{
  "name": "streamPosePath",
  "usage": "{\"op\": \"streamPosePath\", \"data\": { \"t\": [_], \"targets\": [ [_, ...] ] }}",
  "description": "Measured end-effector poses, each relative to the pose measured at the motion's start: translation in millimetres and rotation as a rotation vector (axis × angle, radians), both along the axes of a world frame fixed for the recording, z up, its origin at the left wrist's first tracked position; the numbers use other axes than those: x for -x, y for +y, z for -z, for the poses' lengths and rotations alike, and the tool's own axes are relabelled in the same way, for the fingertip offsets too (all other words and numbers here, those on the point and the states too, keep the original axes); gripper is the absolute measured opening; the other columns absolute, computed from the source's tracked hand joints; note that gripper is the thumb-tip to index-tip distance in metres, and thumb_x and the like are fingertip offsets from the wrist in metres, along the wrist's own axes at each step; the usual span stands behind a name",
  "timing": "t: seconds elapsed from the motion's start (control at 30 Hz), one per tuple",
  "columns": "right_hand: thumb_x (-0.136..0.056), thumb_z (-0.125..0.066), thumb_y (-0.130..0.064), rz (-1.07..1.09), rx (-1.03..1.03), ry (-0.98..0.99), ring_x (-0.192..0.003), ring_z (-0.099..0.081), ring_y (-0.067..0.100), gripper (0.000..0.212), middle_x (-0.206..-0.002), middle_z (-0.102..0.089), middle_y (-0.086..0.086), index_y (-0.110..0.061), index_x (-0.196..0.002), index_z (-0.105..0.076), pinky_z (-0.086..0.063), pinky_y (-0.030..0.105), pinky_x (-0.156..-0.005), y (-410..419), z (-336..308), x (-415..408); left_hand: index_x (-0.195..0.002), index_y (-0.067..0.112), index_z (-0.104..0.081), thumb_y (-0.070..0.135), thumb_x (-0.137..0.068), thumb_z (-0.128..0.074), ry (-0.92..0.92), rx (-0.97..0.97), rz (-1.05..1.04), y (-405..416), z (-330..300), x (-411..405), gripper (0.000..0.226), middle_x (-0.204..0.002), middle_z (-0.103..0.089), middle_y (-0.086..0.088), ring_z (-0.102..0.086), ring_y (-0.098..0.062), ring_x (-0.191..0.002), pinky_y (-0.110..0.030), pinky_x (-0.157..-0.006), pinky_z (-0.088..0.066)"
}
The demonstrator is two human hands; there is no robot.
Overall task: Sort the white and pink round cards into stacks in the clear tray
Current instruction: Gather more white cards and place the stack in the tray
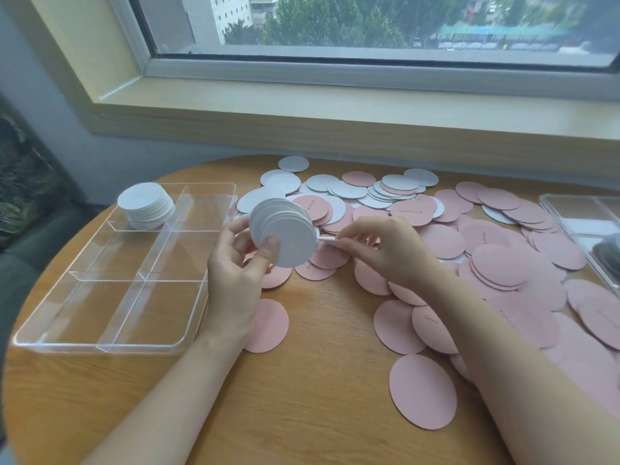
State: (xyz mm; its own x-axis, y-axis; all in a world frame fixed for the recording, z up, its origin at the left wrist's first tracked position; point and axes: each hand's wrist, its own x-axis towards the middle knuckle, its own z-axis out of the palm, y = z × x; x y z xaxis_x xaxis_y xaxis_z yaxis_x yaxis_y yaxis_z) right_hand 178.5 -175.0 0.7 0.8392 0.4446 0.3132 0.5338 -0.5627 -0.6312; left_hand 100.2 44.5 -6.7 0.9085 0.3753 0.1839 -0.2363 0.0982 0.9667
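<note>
White cards (285, 236) fanned in left hand (235, 273), right hand (385, 250) alongside

White cards fanned (288, 234) in my left hand (235, 273), plain, no print. White stack (146, 204) in clear tray (100, 345). Pink cards (503, 256) all over light wood-grain table (318, 414), some w/ dark script. Far-side loose pile (362, 191) mostly white, a few pink mixed in.
</note>
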Motion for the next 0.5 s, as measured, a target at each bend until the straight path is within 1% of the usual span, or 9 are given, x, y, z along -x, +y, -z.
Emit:
{"op": "streamPosePath", "data": {
  "t": [0.07,0.13,0.23,0.27,0.33,0.4,0.43,0.5],
  "targets": [
    [-0.092,-0.068,-0.022,0.06,-0.155,0.046,-0.072,-0.06,0.004,0.009,-0.076,-0.07,-0.014,-0.023,-0.085,-0.074,-0.047,0.022,-0.07,3.7,-3.4,2.5,-0.113,0.027,-0.061,0.013,-0.09,-0.075,0.009,-0.001,0.027,-1.1,-0.2,0.4,0.031,-0.098,-0.076,0.007,-0.064,-0.012,-0.087,-0.021,-0.065,-0.05],
    [-0.093,-0.066,-0.016,0.117,-0.283,0.1,-0.067,-0.057,0.002,0.012,-0.073,-0.068,-0.013,-0.022,-0.085,-0.073,-0.047,0.024,-0.067,8.8,-6.4,5.1,-0.113,0.026,-0.062,0.017,-0.087,-0.075,0.005,-0.021,0.059,-2.1,0.2,1.0,0.031,-0.096,-0.075,0.005,-0.059,-0.013,-0.079,-0.021,-0.062,-0.048],
    [-0.096,-0.064,-0.014,0.122,-0.485,0.229,-0.061,-0.06,0.013,0.011,-0.075,-0.069,-0.01,-0.014,-0.091,-0.074,-0.052,0.032,-0.06,15.3,-11.4,8.9,-0.117,0.016,-0.061,0.011,-0.09,-0.075,0.0,-0.063,0.1,-3.7,1.3,2.1,0.031,-0.098,-0.075,0.001,-0.059,-0.012,-0.079,-0.02,-0.061,-0.047],
    [-0.097,-0.063,-0.013,0.105,-0.556,0.275,-0.06,-0.061,0.017,0.011,-0.078,-0.071,-0.006,-0.011,-0.093,-0.074,-0.054,0.035,-0.058,16.5,-13.1,10.1,-0.119,0.012,-0.06,0.009,-0.09,-0.074,-0.001,-0.071,0.104,-4.6,0.7,2.4,0.032,-0.1,-0.075,0.0,-0.061,-0.01,-0.08,-0.019,-0.061,-0.048],
    [-0.098,-0.062,-0.01,0.044,-0.66,0.352,-0.065,-0.064,0.021,0.012,-0.084,-0.072,0.005,-0.004,-0.097,-0.072,-0.056,0.039,-0.06,19.1,-15.5,13.0,-0.119,0.006,-0.058,0.006,-0.089,-0.075,-0.007,-0.077,0.118,-6.3,-0.5,2.4,0.035,-0.106,-0.073,-0.003,-0.066,-0.006,-0.082,-0.016,-0.061,-0.049],
    [-0.099,-0.06,-0.007,-0.029,-0.689,0.405,-0.072,-0.066,0.022,0.014,-0.088,-0.071,0.012,0.001,-0.1,-0.071,-0.057,0.04,-0.065,22.3,-15.8,16.3,-0.118,0.001,-0.055,0.004,-0.088,-0.075,-0.009,-0.069,0.151,-8.0,-0.9,2.8,0.036,-0.103,-0.073,-0.001,-0.068,-0.004,-0.081,-0.015,-0.06,-0.048],
    [-0.1,-0.058,-0.007,-0.056,-0.678,0.418,-0.075,-0.066,0.022,0.015,-0.089,-0.071,0.014,0.002,-0.102,-0.071,-0.058,0.04,-0.068,23.8,-15.7,17.9,-0.117,0.0,-0.053,0.005,-0.088,-0.075,-0.009,-0.068,0.163,-8.5,-0.2,3.2,0.037,-0.101,-0.073,0.0,-0.068,-0.005,-0.079,-0.015,-0.06,-0.048],
    [-0.101,-0.055,-0.007,-0.093,-0.642,0.42,-0.078,-0.067,0.021,0.018,-0.092,-0.073,0.012,-0.002,-0.104,-0.072,-0.056,0.039,-0.072,25.6,-15.5,19.8,-0.115,0.004,-0.052,0.008,-0.089,-0.076,-0.001,-0.084,0.169,-9.0,0.3,4.3,0.036,-0.1,-0.075,0.0,-0.067,-0.006,-0.077,-0.015,-0.06,-0.047]
  ]
}}
